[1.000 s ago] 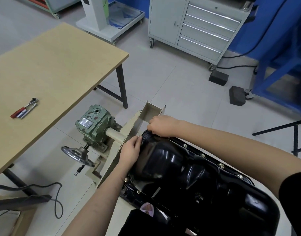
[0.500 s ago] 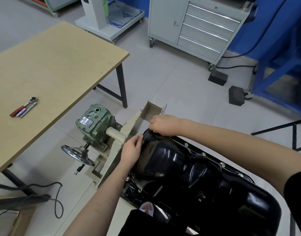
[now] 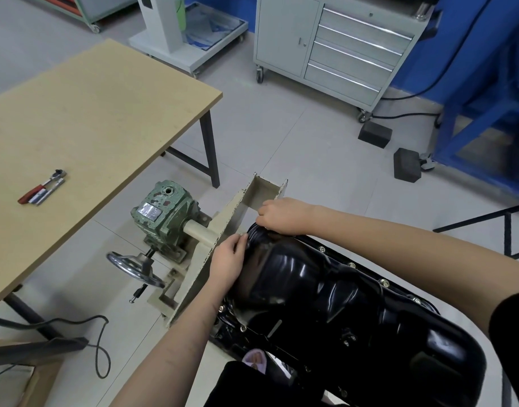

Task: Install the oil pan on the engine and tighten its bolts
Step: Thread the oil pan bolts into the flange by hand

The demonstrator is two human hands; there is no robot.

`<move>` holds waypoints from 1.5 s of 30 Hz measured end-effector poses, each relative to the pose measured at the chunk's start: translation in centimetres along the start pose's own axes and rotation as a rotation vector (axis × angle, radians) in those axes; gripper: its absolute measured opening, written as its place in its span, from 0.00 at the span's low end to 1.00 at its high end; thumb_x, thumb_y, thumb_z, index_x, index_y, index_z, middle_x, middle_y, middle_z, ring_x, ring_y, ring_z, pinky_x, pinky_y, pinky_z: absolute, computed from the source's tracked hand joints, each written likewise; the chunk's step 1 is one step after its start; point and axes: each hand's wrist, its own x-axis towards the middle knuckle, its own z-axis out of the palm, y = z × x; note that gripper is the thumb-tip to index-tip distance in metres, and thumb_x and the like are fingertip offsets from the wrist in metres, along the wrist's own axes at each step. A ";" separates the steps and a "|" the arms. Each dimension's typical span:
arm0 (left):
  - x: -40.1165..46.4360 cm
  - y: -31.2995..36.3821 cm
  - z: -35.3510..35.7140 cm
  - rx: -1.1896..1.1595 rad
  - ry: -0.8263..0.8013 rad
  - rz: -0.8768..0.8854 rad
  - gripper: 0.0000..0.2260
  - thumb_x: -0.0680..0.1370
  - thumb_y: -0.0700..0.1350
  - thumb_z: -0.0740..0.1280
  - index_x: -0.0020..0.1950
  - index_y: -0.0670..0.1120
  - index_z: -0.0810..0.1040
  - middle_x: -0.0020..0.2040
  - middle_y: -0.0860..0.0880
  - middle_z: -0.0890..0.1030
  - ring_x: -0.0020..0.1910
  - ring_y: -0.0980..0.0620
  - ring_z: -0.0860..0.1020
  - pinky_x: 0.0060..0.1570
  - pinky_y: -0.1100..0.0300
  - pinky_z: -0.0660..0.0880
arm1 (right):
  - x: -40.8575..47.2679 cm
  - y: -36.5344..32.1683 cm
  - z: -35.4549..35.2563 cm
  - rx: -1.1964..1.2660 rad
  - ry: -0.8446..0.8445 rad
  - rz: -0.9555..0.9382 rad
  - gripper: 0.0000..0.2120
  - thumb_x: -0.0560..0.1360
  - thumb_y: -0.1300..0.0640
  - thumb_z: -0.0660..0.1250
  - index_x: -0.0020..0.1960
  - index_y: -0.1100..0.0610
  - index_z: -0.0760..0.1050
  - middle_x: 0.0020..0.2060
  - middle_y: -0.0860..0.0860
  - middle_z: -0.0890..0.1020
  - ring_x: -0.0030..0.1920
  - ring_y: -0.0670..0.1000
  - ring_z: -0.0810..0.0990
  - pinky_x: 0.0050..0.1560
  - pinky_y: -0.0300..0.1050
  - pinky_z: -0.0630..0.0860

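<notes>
A glossy black oil pan (image 3: 334,306) lies on the engine, which is held in a beige stand (image 3: 223,224). Several bolts (image 3: 351,264) sit in the flange along the pan's far edge. My left hand (image 3: 227,264) rests against the pan's far left end, its fingers laid on the rounded wall. My right hand (image 3: 283,214) is at the pan's far corner with its fingers curled down at the flange; what the fingertips hold is hidden.
A ratchet wrench (image 3: 42,186) with a red handle lies on the wooden table (image 3: 84,121) to the left. A green gearbox (image 3: 164,210) with a handwheel (image 3: 134,268) drives the stand. A grey tool cabinet (image 3: 334,45) and black blocks (image 3: 406,164) stand farther off on the floor.
My right hand has edged slightly away along the pan's far corner. My left hand stays on the pan's end, its fingers shifted a little.
</notes>
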 end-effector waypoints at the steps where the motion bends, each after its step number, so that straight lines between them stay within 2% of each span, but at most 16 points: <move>1: 0.0 0.0 0.0 0.000 0.002 0.000 0.18 0.80 0.47 0.59 0.29 0.52 0.64 0.26 0.54 0.68 0.28 0.57 0.67 0.29 0.69 0.62 | -0.1 0.0 0.0 -0.001 0.005 -0.005 0.11 0.79 0.64 0.53 0.57 0.62 0.71 0.55 0.56 0.75 0.57 0.55 0.71 0.47 0.46 0.69; 5: 0.0 -0.1 0.0 -0.010 -0.006 -0.001 0.18 0.80 0.47 0.59 0.30 0.51 0.64 0.26 0.53 0.68 0.28 0.57 0.67 0.29 0.63 0.60 | -0.2 0.2 -0.1 0.013 0.006 -0.001 0.11 0.78 0.65 0.54 0.57 0.62 0.71 0.55 0.56 0.74 0.57 0.55 0.70 0.49 0.45 0.68; 9: 0.0 -0.1 0.0 -0.005 0.004 0.003 0.18 0.80 0.46 0.59 0.29 0.51 0.64 0.26 0.53 0.68 0.28 0.57 0.67 0.29 0.69 0.62 | 0.0 0.1 0.1 0.002 0.008 0.008 0.10 0.79 0.63 0.54 0.57 0.62 0.71 0.55 0.56 0.75 0.57 0.55 0.71 0.51 0.45 0.69; 15: 0.1 -0.1 0.1 -0.009 0.003 0.000 0.19 0.80 0.46 0.59 0.29 0.51 0.63 0.25 0.53 0.67 0.28 0.56 0.66 0.29 0.62 0.58 | 0.5 -0.1 0.5 -0.022 0.018 0.027 0.11 0.80 0.60 0.54 0.58 0.63 0.70 0.56 0.57 0.75 0.58 0.56 0.71 0.54 0.48 0.70; 18: 0.0 -0.1 0.1 -0.014 0.014 0.009 0.19 0.80 0.46 0.59 0.28 0.52 0.62 0.24 0.53 0.66 0.27 0.57 0.66 0.28 0.65 0.60 | 0.5 -0.2 0.6 -0.025 0.020 0.040 0.11 0.80 0.60 0.54 0.59 0.63 0.69 0.57 0.57 0.75 0.59 0.56 0.71 0.55 0.49 0.71; 21: 0.0 -0.2 0.1 -0.022 0.015 0.012 0.19 0.80 0.46 0.59 0.28 0.52 0.62 0.24 0.53 0.66 0.27 0.56 0.66 0.28 0.63 0.59 | 0.4 -0.2 0.5 0.001 0.023 0.046 0.11 0.80 0.60 0.53 0.59 0.63 0.69 0.57 0.57 0.74 0.58 0.56 0.71 0.55 0.49 0.71; 28: 0.0 -0.2 0.0 -0.016 0.000 0.007 0.18 0.80 0.47 0.59 0.29 0.50 0.64 0.25 0.53 0.66 0.27 0.56 0.66 0.28 0.68 0.62 | 0.0 -0.1 0.4 0.035 0.034 0.037 0.11 0.80 0.63 0.52 0.57 0.63 0.70 0.55 0.57 0.74 0.57 0.56 0.71 0.55 0.49 0.71; 36: 0.1 0.0 0.0 -0.011 0.010 0.008 0.19 0.80 0.46 0.59 0.29 0.46 0.63 0.25 0.51 0.65 0.27 0.54 0.63 0.28 0.61 0.58 | 0.2 -0.3 0.0 0.024 0.014 0.036 0.11 0.79 0.64 0.53 0.57 0.63 0.70 0.55 0.57 0.74 0.57 0.55 0.70 0.48 0.47 0.69; 38: 0.2 0.0 0.0 0.007 0.012 0.006 0.19 0.80 0.46 0.59 0.29 0.47 0.63 0.25 0.51 0.65 0.27 0.54 0.64 0.28 0.62 0.59 | 0.3 -0.2 0.0 0.013 0.011 0.028 0.11 0.78 0.65 0.53 0.57 0.62 0.71 0.55 0.57 0.74 0.57 0.55 0.70 0.48 0.46 0.69; 40: 0.2 0.0 0.0 0.012 0.011 0.005 0.19 0.80 0.46 0.59 0.28 0.48 0.63 0.25 0.51 0.66 0.27 0.55 0.64 0.28 0.64 0.60 | 0.2 -0.2 0.0 0.006 0.008 0.023 0.11 0.79 0.64 0.53 0.58 0.62 0.71 0.55 0.57 0.74 0.57 0.55 0.70 0.49 0.46 0.69; 45: 0.3 0.0 0.0 0.005 0.012 0.013 0.19 0.80 0.46 0.59 0.29 0.47 0.62 0.24 0.52 0.64 0.26 0.54 0.63 0.28 0.62 0.58 | 0.3 -0.3 0.1 -0.013 0.000 0.042 0.11 0.80 0.59 0.55 0.59 0.62 0.69 0.56 0.56 0.74 0.58 0.56 0.71 0.52 0.48 0.70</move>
